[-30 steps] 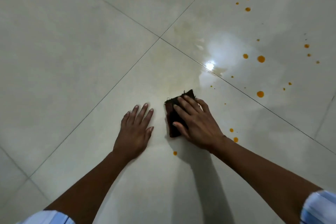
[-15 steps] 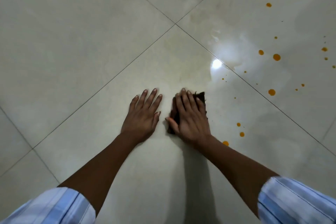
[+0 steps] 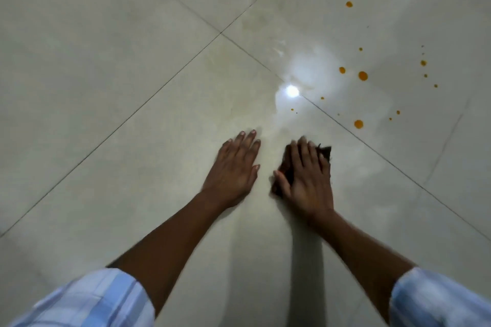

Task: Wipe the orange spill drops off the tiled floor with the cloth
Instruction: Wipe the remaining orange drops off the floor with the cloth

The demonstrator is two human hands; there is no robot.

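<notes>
Below, we see two hands, one cloth (image 3: 326,153) and roughly twenty orange drops (image 3: 362,75) scattered over the pale tiled floor (image 3: 106,61), all of them far and to the right of the hands. Our left hand (image 3: 233,167) lies palm down on the tile with its fingers spread flat and gripping nothing, while our right hand (image 3: 305,180) just beside it presses flat on the cloth, fingers extended and slightly blurred. We see the cloth as dark brown and frayed, mostly hidden under that hand, showing at its left and far-right edges.
</notes>
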